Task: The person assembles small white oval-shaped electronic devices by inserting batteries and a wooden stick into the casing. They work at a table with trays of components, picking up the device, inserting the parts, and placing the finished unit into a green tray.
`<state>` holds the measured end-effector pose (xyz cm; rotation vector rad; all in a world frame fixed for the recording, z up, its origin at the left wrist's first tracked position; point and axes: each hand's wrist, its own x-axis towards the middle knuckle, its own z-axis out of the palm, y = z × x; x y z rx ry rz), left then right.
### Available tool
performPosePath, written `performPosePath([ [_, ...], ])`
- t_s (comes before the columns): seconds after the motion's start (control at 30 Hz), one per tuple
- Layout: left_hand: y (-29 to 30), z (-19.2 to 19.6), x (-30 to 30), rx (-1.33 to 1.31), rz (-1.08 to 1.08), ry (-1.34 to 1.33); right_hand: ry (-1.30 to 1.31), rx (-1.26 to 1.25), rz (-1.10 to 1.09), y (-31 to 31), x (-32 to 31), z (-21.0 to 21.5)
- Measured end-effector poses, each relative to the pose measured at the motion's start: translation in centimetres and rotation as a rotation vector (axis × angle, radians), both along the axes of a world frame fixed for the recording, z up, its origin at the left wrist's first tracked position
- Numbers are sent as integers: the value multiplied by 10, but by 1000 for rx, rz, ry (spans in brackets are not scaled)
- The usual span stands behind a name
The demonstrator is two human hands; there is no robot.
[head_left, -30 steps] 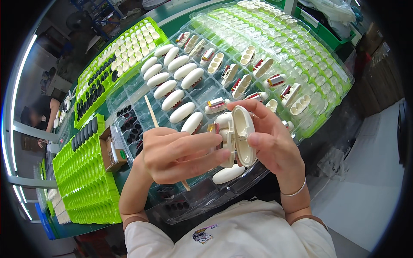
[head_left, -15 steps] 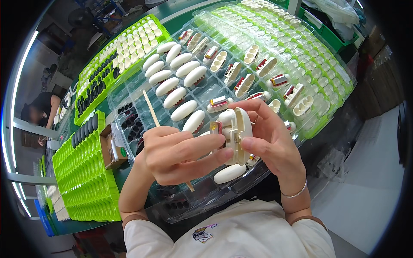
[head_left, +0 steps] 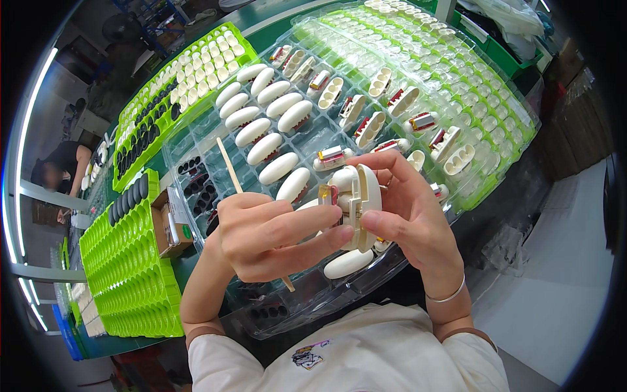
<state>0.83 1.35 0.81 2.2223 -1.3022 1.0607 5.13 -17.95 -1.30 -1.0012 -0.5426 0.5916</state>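
Clamped between right thumb and fingers: white oval casing [head_left: 370,209], hinged open, at mid-bench above the tray's near edge. Right hand [head_left: 410,214] grips its right-hand shell; left hand [head_left: 271,238] is closed round a wooden stick [head_left: 228,163], two of its fingertips against the casing's left side, beside a small yellow-and-red part. Left thumb hidden.

Markings: embroidered motif [head_left: 307,357] on the pale shirt [head_left: 372,353]; green mark on a white item [head_left: 172,223] in the cardboard box [head_left: 174,252]. Any lettering too small to read.

Containers: clear compartment tray [head_left: 320,140] under the hands holds white ovals [head_left: 279,168] mid-left, black pieces [head_left: 196,187] far left, open cream shells [head_left: 370,129] with red and silver parts at right. Near green tray [head_left: 134,281], left: black ovals [head_left: 130,200] at its upper end. Far green tray [head_left: 245,49]: white shells [head_left: 210,63], black pieces [head_left: 138,139]. Right: clear trays [head_left: 480,101] over green ones.
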Motion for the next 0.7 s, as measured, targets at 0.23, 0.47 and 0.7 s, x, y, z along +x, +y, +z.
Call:
performPosePath([
  [0.23,0,-2,1,-20,-11,4,-5,-30,-5,-2,-1,2],
  [0.47,2,-3,-1,30,-18,-51,99,27,86,-2,2,-2],
  [0.7,1,-8,-3,122,-4,-141,255,44,177,-4,3,-10],
])
